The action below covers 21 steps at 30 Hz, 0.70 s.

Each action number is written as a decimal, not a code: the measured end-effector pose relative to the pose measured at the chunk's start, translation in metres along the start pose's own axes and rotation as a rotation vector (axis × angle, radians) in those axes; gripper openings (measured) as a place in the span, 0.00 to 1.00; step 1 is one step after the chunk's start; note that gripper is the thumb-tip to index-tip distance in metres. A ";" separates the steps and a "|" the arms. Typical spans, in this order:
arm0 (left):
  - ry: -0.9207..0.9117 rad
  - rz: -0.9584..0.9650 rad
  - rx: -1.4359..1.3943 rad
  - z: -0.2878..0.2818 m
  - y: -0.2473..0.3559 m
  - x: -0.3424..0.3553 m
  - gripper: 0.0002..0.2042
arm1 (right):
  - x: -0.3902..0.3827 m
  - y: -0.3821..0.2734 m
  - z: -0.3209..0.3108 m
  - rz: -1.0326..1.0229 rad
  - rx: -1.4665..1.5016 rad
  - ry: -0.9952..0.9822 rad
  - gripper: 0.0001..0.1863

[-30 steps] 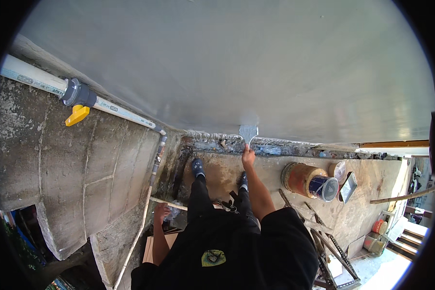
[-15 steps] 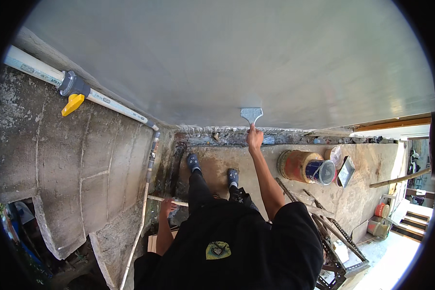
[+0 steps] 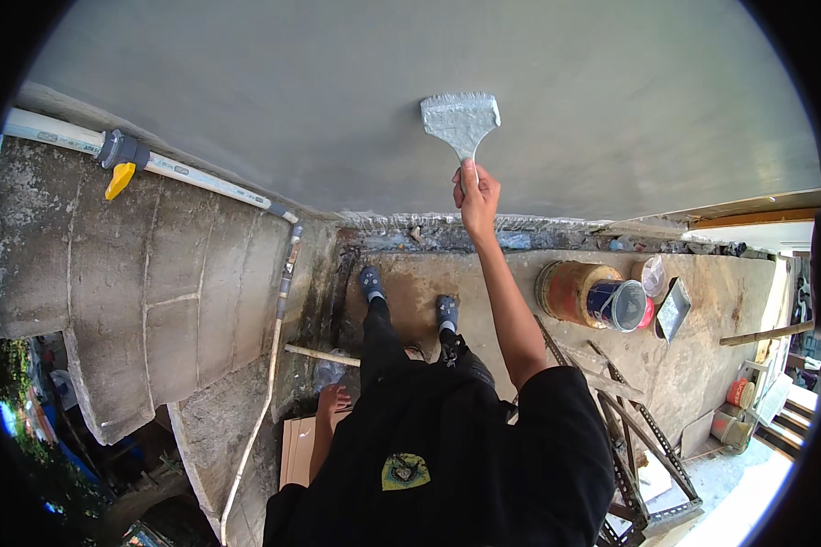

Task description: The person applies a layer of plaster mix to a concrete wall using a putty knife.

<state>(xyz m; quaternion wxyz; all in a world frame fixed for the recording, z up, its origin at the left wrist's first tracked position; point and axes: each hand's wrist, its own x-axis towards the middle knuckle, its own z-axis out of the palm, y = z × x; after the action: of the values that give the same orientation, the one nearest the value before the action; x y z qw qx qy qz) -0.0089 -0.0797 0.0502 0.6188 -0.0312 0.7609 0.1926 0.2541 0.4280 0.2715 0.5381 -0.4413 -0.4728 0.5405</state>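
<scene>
My right hand (image 3: 480, 198) is closed round the handle of a wide paintbrush (image 3: 462, 121). The brush is coated in pale grey paint, and its bristle edge points up the wall, at or very close to the surface. The smooth grey wall (image 3: 274, 100) takes up the upper part of the head view. At my left side, my left hand (image 3: 333, 399) hangs low with its fingers loosely apart and nothing in it. It is nearest to a thin pale pipe (image 3: 322, 355) and a brown board (image 3: 298, 451).
A white pipe (image 3: 217, 187) with a yellow-handled valve (image 3: 119, 180) runs along the concrete block wall (image 3: 109, 264) on my left. Paint buckets (image 3: 575, 292) and a tray (image 3: 673, 310) stand at right. A metal frame (image 3: 643, 447) is beside me. Debris lines the wall's base.
My right hand has carried the paintbrush higher up the wall. My left hand has dropped back from beside the thin pipe, and the whole view has shifted slightly.
</scene>
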 end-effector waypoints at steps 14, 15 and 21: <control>-0.060 -0.033 0.470 -0.065 0.051 -0.048 0.15 | -0.091 0.352 -0.121 1.017 -0.774 0.481 0.30; -0.075 -0.042 0.514 -0.064 0.066 -0.044 0.15 | -0.086 0.361 -0.129 0.992 -0.793 0.491 0.29; -0.067 0.070 0.468 -0.069 0.126 -0.038 0.16 | -0.014 0.350 -0.104 0.729 -0.671 0.536 0.27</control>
<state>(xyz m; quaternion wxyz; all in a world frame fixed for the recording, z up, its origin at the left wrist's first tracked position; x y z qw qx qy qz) -0.1007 0.0065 0.1294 0.6270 0.1456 0.7645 0.0332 0.2991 0.4267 -0.0910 0.2477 -0.8450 -0.2825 0.3806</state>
